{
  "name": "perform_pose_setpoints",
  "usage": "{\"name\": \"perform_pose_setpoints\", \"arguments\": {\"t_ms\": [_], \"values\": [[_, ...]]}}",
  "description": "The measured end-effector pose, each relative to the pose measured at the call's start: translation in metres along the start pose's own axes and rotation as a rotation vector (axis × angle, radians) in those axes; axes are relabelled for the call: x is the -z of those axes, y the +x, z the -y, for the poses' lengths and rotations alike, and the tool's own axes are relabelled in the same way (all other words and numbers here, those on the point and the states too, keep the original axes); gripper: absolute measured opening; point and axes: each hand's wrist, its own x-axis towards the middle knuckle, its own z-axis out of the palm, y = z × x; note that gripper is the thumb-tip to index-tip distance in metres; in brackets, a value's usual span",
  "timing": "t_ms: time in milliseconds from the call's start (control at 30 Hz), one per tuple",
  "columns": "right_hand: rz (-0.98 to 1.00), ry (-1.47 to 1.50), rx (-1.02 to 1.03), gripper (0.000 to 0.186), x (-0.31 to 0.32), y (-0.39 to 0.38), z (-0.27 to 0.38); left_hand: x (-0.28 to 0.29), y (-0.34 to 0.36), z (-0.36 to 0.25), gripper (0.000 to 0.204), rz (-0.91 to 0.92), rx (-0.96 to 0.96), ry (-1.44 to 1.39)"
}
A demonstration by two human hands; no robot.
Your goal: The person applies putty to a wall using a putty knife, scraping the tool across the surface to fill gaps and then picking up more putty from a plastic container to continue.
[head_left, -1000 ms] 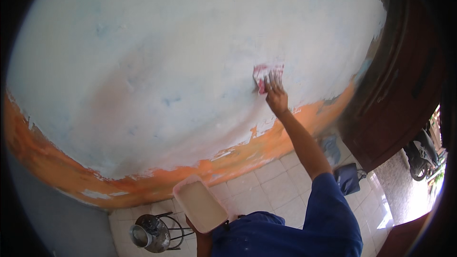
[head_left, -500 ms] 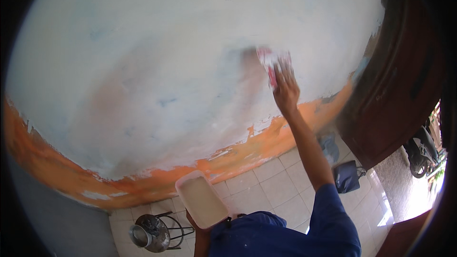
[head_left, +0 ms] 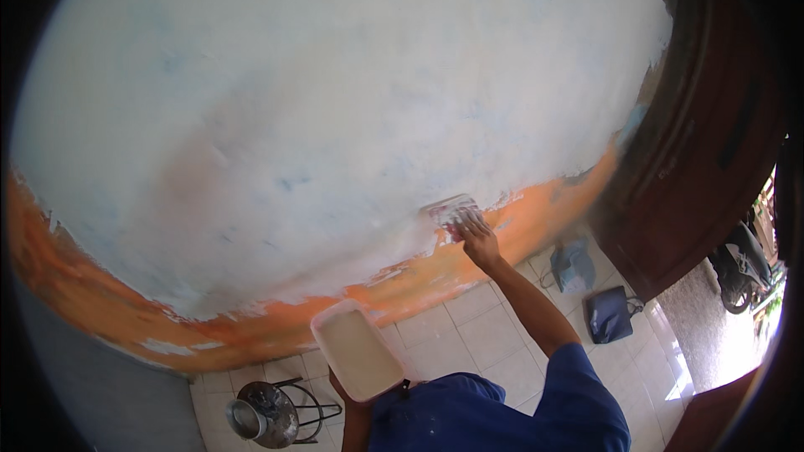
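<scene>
My right hand is stretched out and presses a flat trowel-like tool, smeared white and pink, against the wall just above the orange band. The wall is covered in a whitish coat with faint blue and pink patches. My left hand is low near my chest and holds a rectangular whitish tray from underneath. Only the fingers of that hand show under the tray.
A metal pot on a wire stool stands on the tiled floor at lower left. Two dark blue bags lie on the tiles by a dark wooden door. A motorbike is outside.
My right hand moved up the wall with the tool, then came down to the edge of the orange band. The tray in my left hand stayed about where it was.
</scene>
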Motion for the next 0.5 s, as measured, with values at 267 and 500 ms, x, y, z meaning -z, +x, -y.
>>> {"name": "perform_pose_setpoints", "arguments": {"t_ms": [267, 500], "values": [[-0.418, -0.158, 0.029, 0.059, 0.084, 0.157, -0.017, -0.001, -0.001, 0.002, 0.082, -0.009, 0.003, 0.013], [-0.005, -0.095, -0.037, 0.066, -0.010, 0.037, -0.036, -0.002, 0.000, 0.006, 0.082, 0.003, 0.007, 0.001]]}}
